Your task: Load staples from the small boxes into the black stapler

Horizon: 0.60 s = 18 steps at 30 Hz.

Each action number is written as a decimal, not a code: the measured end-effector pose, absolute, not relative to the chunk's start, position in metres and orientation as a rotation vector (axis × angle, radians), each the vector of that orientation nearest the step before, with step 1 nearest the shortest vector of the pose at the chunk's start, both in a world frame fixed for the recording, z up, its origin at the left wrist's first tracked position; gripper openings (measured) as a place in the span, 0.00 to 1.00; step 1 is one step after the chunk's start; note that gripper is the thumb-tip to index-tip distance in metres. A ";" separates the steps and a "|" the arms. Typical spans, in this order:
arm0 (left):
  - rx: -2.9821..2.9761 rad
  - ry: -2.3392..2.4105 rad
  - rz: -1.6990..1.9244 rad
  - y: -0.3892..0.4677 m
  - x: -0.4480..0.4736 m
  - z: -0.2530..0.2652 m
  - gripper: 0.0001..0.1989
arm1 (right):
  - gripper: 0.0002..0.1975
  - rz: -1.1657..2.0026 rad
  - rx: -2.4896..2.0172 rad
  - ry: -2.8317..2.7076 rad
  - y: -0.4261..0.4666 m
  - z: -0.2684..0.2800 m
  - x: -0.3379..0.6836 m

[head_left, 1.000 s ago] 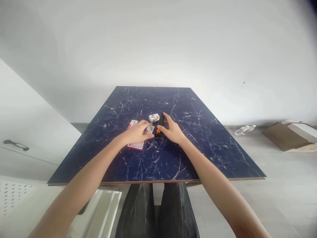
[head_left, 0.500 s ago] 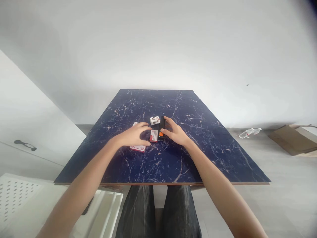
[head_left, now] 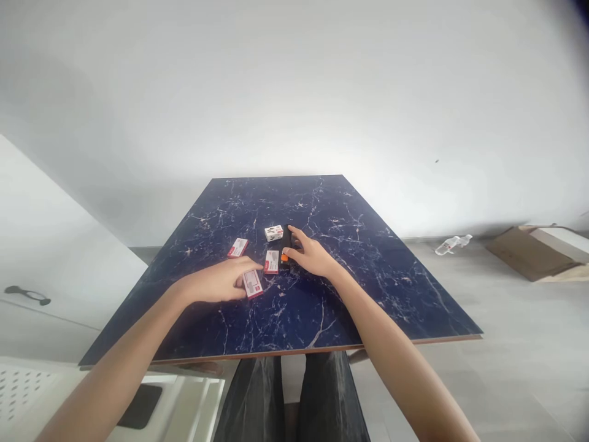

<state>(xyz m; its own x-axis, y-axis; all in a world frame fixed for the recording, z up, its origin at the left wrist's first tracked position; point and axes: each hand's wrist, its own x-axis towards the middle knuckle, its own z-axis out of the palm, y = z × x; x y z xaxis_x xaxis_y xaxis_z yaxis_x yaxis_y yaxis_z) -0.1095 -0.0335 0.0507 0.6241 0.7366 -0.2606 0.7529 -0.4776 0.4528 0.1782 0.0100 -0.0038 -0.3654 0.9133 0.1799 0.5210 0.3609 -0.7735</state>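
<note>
Here on the dark blue bench (head_left: 381,294), the right hand (head_left: 315,256) has the black tool (head_left: 287,237), gripping it lengthwise — thumb by the orange part (head_left: 284,258), a finger at the far end, a spread that probably keeps it steady. Over on the left, the left hand (head_left: 216,282) straddles the near box (head_left: 253,285), forefinger along its far edge, thumb at its near left; whether that pinch is closed, one cannot tell. The middle box (head_left: 271,262) lies flat just left of the tool, the small white box (head_left: 273,232) beyond it, the far-left box (head_left: 238,247) angled apart — all grouped, it seems, for easy reach.
</note>
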 end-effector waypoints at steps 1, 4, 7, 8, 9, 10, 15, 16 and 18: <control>2.306 1.196 -0.013 -0.029 -0.109 0.055 0.31 | 0.37 0.824 -1.240 -2.023 0.010 -0.004 0.178; 2.322 1.284 0.075 -0.020 -0.107 0.060 0.32 | 0.38 0.815 -1.235 -2.026 0.011 -0.004 0.178; 2.394 1.363 0.088 -0.027 -0.092 0.049 0.37 | 0.37 0.803 -1.229 -2.022 0.011 -0.004 0.177; 2.411 1.409 0.094 -0.033 -0.083 0.042 0.40 | 0.37 0.793 -1.228 -2.027 0.011 -0.004 0.177; 2.422 1.474 0.121 -0.040 -0.074 0.034 0.42 | 0.37 0.784 -1.226 -2.038 0.011 -0.004 0.177; 2.437 1.565 0.180 -0.047 -0.065 0.025 0.43 | 0.37 0.775 -1.227 -2.046 0.011 -0.003 0.178; 2.520 1.616 0.374 -0.071 -0.053 0.002 0.32 | 0.37 0.779 -1.217 -2.042 0.009 -0.001 0.180; 2.505 1.588 0.381 -0.072 -0.058 0.003 0.35 | 0.37 0.781 -1.210 -2.045 0.009 0.000 0.180; 2.437 1.601 0.363 -0.068 -0.070 0.009 0.41 | 0.37 0.784 -1.205 -2.050 0.009 0.000 0.180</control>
<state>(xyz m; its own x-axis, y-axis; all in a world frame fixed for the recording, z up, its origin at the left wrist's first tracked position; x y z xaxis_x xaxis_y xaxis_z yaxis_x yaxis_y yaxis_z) -0.0696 -0.0679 0.0094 0.3820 0.9195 0.0930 0.8696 -0.3917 0.3006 0.1804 0.0090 -0.0005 -0.3858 0.8969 0.2162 0.5240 0.4059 -0.7487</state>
